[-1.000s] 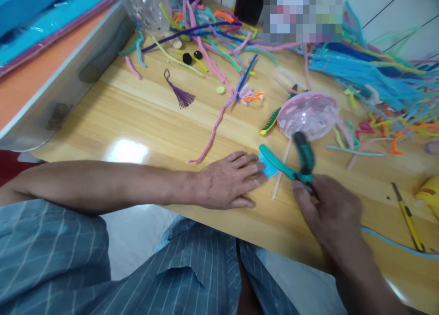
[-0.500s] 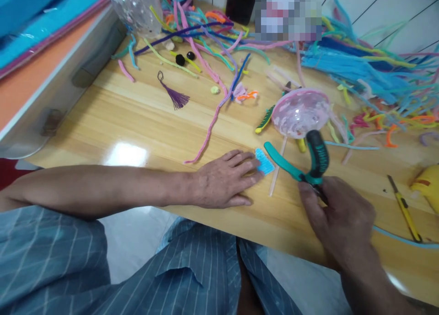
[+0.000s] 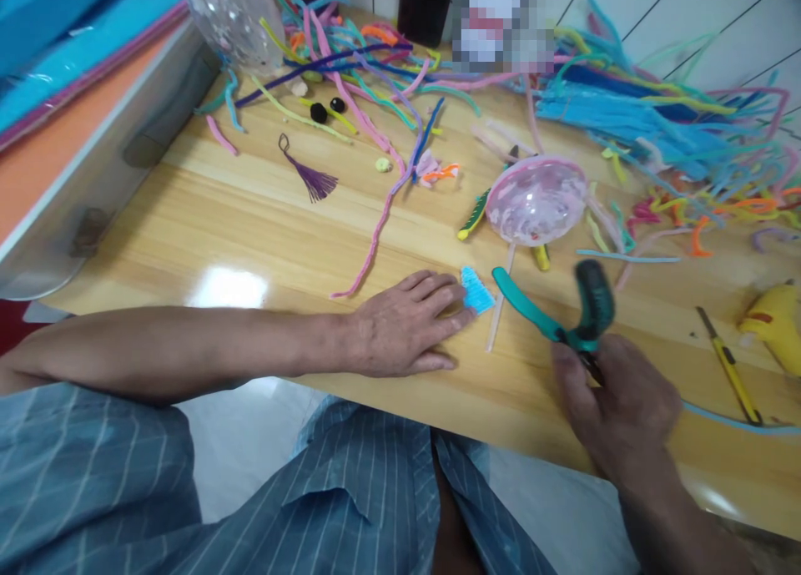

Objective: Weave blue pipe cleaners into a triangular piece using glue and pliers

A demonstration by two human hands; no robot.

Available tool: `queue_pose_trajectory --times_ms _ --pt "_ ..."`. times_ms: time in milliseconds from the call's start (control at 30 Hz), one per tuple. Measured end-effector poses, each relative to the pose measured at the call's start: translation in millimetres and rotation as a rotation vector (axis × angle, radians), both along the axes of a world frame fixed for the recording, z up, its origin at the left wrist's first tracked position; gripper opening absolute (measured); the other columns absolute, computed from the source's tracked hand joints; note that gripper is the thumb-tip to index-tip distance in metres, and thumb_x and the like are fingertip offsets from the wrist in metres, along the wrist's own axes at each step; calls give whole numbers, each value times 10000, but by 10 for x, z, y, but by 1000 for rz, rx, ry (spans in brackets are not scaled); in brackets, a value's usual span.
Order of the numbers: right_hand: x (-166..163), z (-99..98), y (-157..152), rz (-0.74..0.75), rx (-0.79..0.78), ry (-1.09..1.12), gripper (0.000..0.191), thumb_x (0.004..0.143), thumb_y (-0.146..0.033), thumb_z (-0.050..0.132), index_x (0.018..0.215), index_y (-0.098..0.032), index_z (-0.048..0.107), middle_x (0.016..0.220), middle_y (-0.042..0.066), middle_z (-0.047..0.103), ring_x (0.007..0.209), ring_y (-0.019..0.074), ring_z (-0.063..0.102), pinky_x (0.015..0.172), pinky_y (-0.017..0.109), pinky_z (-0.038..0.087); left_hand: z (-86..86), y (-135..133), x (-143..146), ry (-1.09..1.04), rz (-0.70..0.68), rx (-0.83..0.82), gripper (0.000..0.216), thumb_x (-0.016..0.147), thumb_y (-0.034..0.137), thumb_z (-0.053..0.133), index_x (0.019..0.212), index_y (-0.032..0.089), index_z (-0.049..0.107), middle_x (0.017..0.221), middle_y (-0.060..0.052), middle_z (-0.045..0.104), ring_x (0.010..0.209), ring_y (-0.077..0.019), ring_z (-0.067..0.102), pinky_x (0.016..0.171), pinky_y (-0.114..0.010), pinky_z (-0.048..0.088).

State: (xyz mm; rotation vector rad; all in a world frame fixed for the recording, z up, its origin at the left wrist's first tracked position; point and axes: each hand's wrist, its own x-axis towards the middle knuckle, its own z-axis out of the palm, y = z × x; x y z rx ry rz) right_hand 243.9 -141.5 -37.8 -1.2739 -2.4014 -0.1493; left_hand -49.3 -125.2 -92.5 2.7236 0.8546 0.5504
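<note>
My left hand (image 3: pixel 406 325) lies flat on the wooden table with its fingers spread. Its fingertips touch or rest at the edge of a small bright-blue ribbed piece (image 3: pixel 477 291). My right hand (image 3: pixel 619 408) is closed around the head end of a pair of pliers (image 3: pixel 529 304), whose teal and black handles point away from me, spread apart. The jaws are hidden in my fingers. Between the blue piece and the pliers lies a thin translucent stick (image 3: pixel 495 323). Beyond it sits a clear dome (image 3: pixel 538 204) with a pink rim.
Loose pipe cleaners (image 3: pixel 375 66) and a blue bundle (image 3: pixel 588 112) cover the back. A purple tassel (image 3: pixel 313 179) lies left of centre. On the right are a yellow utility knife (image 3: pixel 732 370) and a yellow glue gun (image 3: pixel 776 325). A plastic box (image 3: pixel 125 149) stands left.
The view has shifted slightly. The pliers' handles have swung a little to the right and down in my right hand. My left hand stays flat beside the blue piece.
</note>
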Motion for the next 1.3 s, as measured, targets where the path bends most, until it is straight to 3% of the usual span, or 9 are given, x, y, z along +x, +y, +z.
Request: queue_pose_trajectory --times_ms 133,267,400,533,700,833,1000,1100,1300 --pt "-10 11 -13 93 -28 -31 323 996 -219 625 697 -236 502 565 -33 493 541 154 482 565 306 352 18 -2 -2 31 10 7 700 1024 636 497 1502 127 549 1470 -240 569 1378 -388 514 1177 -609 440" --pt "-36 54 -22 -14 29 6 312 1010 -236 603 720 -238 488 595 -22 496 562 157 488 546 300 323 17 -2 -1 23 7 26 705 1020 646 497 1504 136 551 1432 -233 580 1351 -383 523 1168 -603 446" --pt "-64 33 -24 84 -21 14 317 1001 -216 614 711 -239 486 569 -37 486 516 142 461 540 299 344 25 -1 -4 9 7 -5 631 1025 604 523 1490 178 560 1391 -210 593 1318 -364 526 1148 -591 462" --pt "-64 27 -58 -19 1 19 320 998 -228 616 711 -244 478 592 -18 517 550 155 501 538 312 321 71 -1 -28 -66 7 -17 525 1027 570 533 1355 167 605 1332 -196 605 1217 -341 547 1077 -560 504" --pt "-85 14 -74 135 -23 -46 301 991 -210 617 708 -236 520 564 -25 523 535 153 486 558 323 347 112 34 -47 -292 225 -94 266 991 316 533 1189 138 542 1193 -176 609 1115 -293 562 994 -489 537" --pt "-96 -3 -95 99 35 19 262 984 -173 624 770 -243 491 610 -29 508 573 161 486 573 322 363 88 70 -42 -345 243 -149 331 950 244 531 1264 150 487 1280 -182 585 1215 -304 554 1066 -518 516" --pt "-68 -54 -128 203 2 7 238 967 -141 648 821 -248 494 611 -36 497 567 173 463 566 335 351 42 79 -41 -383 238 -166 360 943 227 525 1296 168 484 1330 -190 577 1285 -318 545 1108 -548 498" --pt "-56 -82 -137 135 17 59 257 967 -145 640 802 -255 477 621 -31 483 575 177 463 559 339 334 29 76 -45 -381 244 -162 389 949 233 520 1331 172 480 1348 -192 572 1304 -324 541 1116 -558 494" --pt "-6 -74 -167 151 -1 68 259 975 -191 645 759 -245 512 601 -24 524 558 166 480 552 332 362 58 77 -55 -323 243 -156 409 978 243 514 1375 149 489 1373 -199 588 1328 -327 546 1127 -550 489"
